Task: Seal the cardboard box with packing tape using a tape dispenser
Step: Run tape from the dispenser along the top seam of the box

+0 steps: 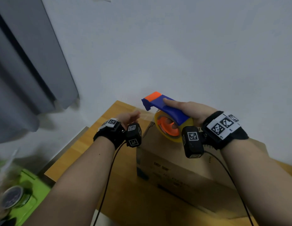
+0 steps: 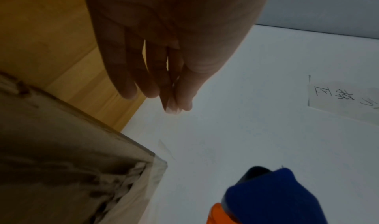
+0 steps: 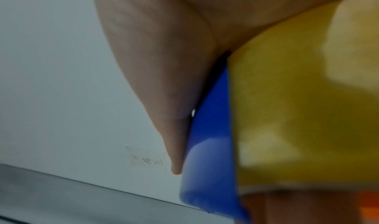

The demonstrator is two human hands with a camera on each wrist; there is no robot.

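A brown cardboard box point(image 1: 182, 170) stands on the wooden table point(image 1: 86, 147), its corner point(image 2: 61, 162) showing in the left wrist view. My right hand point(image 1: 189, 110) grips a blue and orange tape dispenser point(image 1: 166, 111) with a yellowish tape roll point(image 1: 171, 128), lifted above the box's far end; the thumb point(image 3: 172, 130) lies along the blue body point(image 3: 211, 146). My left hand point(image 1: 130, 117) hovers to the left of the dispenser, holding nothing, its fingers point(image 2: 131, 75) straight and close together. The dispenser's blue tip point(image 2: 272, 195) shows low in the left wrist view.
A white wall point(image 1: 174, 46) rises right behind the table, with a taped paper note point(image 2: 344, 101) on it. A grey curtain point(image 1: 27, 62) hangs at the left. Below the table's left edge lie a green object point(image 1: 32, 193) and a round jar point(image 1: 11, 196).
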